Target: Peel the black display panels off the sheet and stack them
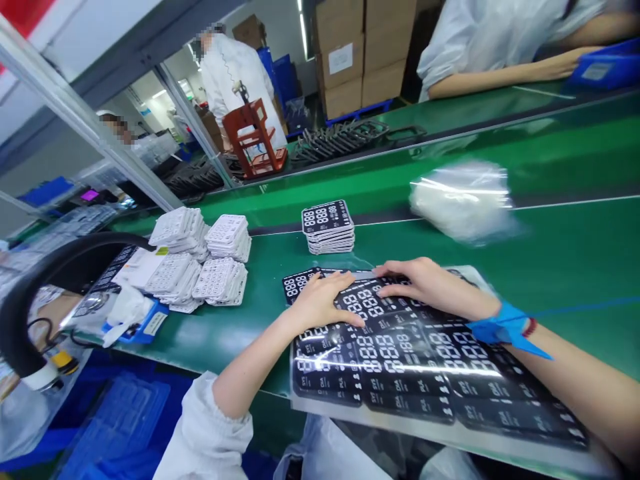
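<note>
A large sheet of black printed display labels [400, 353] with white digits lies on the green bench in front of me, its near edge reaching past the bench's front. My left hand [325, 300] rests on the sheet's far left part, palm down with fingers and thumb apart. To its right, my right hand [417, 280] touches the sheet near the far edge, thumb apart from the slightly bent fingers; nothing shows between them. A single label [293, 287] pokes out beyond my left fingers. Behind the hands stands a stack of white-edged panels [329, 227] with a black display face on top.
Several stacks of white panels [220, 280] stand at left, beside a blue bin [150, 323] and a black curved lamp arm [75, 247]. A clear plastic bag [463, 197] lies at back right. Across the bench, a co-worker's arm [505, 77] reaches to a blue tray [607, 67].
</note>
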`<state>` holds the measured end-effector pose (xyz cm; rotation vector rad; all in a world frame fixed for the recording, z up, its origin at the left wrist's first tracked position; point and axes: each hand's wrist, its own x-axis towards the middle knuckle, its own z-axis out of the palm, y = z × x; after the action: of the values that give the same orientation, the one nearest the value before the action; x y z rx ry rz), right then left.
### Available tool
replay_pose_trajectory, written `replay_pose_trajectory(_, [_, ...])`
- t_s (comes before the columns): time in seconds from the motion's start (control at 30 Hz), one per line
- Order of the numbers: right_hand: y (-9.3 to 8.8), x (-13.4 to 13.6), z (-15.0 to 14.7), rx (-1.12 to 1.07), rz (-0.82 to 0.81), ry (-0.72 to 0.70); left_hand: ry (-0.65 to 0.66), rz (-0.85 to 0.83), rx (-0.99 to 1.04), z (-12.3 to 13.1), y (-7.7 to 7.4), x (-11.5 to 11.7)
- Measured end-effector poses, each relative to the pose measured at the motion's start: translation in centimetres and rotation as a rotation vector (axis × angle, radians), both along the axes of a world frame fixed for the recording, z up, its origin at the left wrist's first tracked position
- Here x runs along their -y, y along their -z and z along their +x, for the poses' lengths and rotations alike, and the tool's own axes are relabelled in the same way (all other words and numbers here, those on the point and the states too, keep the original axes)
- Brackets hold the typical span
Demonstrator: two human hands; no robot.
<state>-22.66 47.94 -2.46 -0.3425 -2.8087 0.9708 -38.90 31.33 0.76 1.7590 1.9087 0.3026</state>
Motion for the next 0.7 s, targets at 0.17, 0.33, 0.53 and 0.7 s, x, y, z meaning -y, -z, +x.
replay_pose_trajectory(0.17, [1.2, 0.1, -0.1, -0.140, -0.043, 0.045, 0.007, 0.046, 0.058, -0.1, 0.7, 0.9])
replay_pose_trajectory(0.33, [1.4, 0.1, -0.2, -0.105, -0.060, 0.018, 0.012, -0.003, 0.037, 0.2, 0.4, 0.9])
replay_pose_trajectory(0.53, [-0.1, 0.9, -0.6, -0.086, -0.118, 0.072, -0.033, -0.013, -0.003, 0.5, 0.1, 0.7])
replay_pose_trajectory(0.7, [-2.6, 0.3, 1.3, -0.148, -0.286, -0.012, 0.090, 0.025, 0.084, 0.6, 0.4, 1.8])
